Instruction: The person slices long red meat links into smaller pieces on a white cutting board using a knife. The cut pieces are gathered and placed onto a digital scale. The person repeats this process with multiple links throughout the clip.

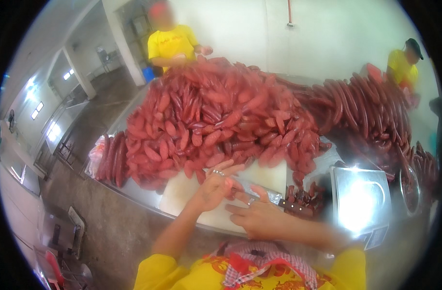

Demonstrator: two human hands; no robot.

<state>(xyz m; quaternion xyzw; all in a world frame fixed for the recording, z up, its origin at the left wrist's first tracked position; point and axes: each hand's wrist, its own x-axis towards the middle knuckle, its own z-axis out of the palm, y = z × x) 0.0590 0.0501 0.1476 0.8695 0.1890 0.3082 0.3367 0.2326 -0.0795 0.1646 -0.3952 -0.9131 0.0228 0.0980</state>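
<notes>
While the heaped pile of red sausages (216, 111) covers the desk (134, 191), I see a pinkish bag (94, 157) at its left edge. My left hand (215, 186) pinches one sausage on the white cutting board (182, 191); my right hand (257, 217) grips a dark-handled knife (291, 207).

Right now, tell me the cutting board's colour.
White, best seen in the head view: cutting board under both hands.

Cutting board (182, 195) at the table's near edge, both hands on it: left hand (215, 186) just left of right hand (257, 217). Sausage heap (216, 116) directly behind. Scale (360, 200) to the right; longer sausages (361, 106) beyond it.
</notes>
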